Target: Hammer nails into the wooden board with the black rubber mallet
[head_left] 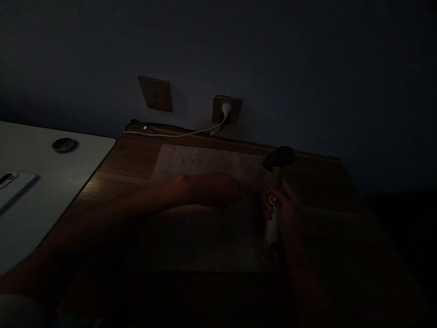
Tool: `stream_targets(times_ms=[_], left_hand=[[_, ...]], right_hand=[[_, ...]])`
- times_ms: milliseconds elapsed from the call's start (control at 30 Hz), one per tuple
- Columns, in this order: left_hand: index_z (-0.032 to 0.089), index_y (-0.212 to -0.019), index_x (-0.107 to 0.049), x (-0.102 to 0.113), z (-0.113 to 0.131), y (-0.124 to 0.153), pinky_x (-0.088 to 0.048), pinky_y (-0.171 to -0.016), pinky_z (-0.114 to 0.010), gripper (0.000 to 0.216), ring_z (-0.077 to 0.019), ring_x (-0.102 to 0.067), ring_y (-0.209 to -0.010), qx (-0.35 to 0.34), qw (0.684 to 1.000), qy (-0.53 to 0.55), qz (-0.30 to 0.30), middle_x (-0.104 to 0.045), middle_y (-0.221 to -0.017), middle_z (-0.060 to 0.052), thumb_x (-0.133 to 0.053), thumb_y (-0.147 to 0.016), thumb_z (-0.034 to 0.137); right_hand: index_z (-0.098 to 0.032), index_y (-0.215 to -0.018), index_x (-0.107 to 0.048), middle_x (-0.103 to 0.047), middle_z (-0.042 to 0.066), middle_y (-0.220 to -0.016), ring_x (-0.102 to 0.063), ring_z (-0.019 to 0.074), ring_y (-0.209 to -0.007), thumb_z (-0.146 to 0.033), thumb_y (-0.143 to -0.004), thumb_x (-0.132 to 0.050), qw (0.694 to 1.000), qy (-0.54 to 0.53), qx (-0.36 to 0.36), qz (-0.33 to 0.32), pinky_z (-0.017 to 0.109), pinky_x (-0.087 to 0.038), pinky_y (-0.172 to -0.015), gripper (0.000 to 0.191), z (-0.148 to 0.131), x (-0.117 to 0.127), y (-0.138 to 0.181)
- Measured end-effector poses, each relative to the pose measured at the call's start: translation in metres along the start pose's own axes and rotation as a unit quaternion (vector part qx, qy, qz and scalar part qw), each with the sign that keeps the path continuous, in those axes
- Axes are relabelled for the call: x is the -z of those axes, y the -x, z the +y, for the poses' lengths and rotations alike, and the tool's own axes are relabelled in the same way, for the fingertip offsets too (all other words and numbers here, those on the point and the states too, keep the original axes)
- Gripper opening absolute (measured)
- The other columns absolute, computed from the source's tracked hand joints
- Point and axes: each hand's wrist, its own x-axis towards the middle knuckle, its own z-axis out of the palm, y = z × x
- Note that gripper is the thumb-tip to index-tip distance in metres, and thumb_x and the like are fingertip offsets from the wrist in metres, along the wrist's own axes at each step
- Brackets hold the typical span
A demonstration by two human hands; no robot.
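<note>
The scene is very dark. My right hand [282, 202] is wrapped round the pale, worn-patterned handle of a mallet [280, 158] with a dark, rounded head. The mallet's head points away from me, above the right side of a pale flat sheet [191, 159]. Small dark marks run in a row along the sheet's far part; its material is hard to tell. Over the sheet's middle, my left hand [213, 189] is closed, knuckles up. A tiny glint shows just below it, but what the fingers hold is hidden.
The sheet lies on a wooden tabletop [327, 182] against the wall. A white cable [177, 135] runs along the back edge to a wall socket [218, 107]; a second wall plate [155, 93] is further left. A phone [13, 187] lies on a white desk [85, 164] with a round grommet [64, 145].
</note>
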Motion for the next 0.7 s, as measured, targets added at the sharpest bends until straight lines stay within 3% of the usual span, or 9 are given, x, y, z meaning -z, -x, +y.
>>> stream_targets(times_ms=[100,200,300,467,700], left_hand=[[0.016,-0.089,-0.077,0.003,-0.027,-0.011,-0.051,-0.069,-0.025,0.013,-0.0153,-0.071,-0.077,0.023,0.992,0.101,0.073,-0.078,-0.092,-0.006,-0.069,-0.088,0.006],[0.014,-0.1,-0.08,-0.005,-0.061,-0.028,-0.055,-0.075,-0.024,0.023,-0.015,-0.073,-0.081,0.125,0.954,0.194,0.189,-0.08,-0.097,-0.006,-0.067,-0.084,0.004],[0.013,-0.099,-0.081,-0.021,-0.083,-0.04,-0.058,-0.082,-0.028,0.023,-0.0177,-0.076,-0.087,0.207,0.916,0.217,0.268,-0.082,-0.098,-0.007,-0.066,-0.083,0.005],[0.014,-0.1,-0.082,-0.037,-0.085,-0.041,-0.058,-0.088,-0.03,0.022,-0.0191,-0.076,-0.09,0.172,0.926,0.206,0.266,-0.083,-0.1,-0.007,-0.067,-0.084,0.007],[0.015,-0.099,-0.08,-0.037,-0.081,-0.038,-0.056,-0.084,-0.029,0.023,-0.0196,-0.076,-0.09,0.166,0.937,0.17,0.257,-0.082,-0.1,-0.007,-0.064,-0.085,0.007]], right_hand=[[-0.026,-0.084,-0.056,-0.057,-0.01,-0.061,-0.039,0.0054,-0.032,-0.033,-0.076,-0.079,1.0,-0.026,0.005,-0.005,0.017,-0.025,-0.027,0.025,0.001,0.001,0.0],[-0.026,-0.083,-0.058,-0.054,-0.01,-0.056,-0.039,0.0059,-0.031,-0.034,-0.079,-0.077,0.999,-0.026,0.005,-0.018,0.017,-0.025,-0.028,0.021,0.001,0.001,0.0],[-0.025,-0.081,-0.058,-0.052,-0.01,-0.052,-0.037,0.006,-0.03,-0.035,-0.079,-0.077,1.0,-0.023,-0.003,-0.02,0.017,-0.024,-0.028,0.022,0.002,0.002,0.0],[-0.026,-0.083,-0.057,-0.057,-0.009,-0.06,-0.039,0.0056,-0.032,-0.034,-0.078,-0.08,0.999,-0.034,-0.007,-0.016,0.017,-0.025,-0.028,0.025,0.004,0.002,-0.001],[-0.026,-0.087,-0.056,-0.056,-0.01,-0.061,-0.04,0.0057,-0.032,-0.035,-0.08,-0.078,0.999,-0.022,-0.014,-0.023,0.017,-0.025,-0.028,0.024,0.002,0.0,0.002]])
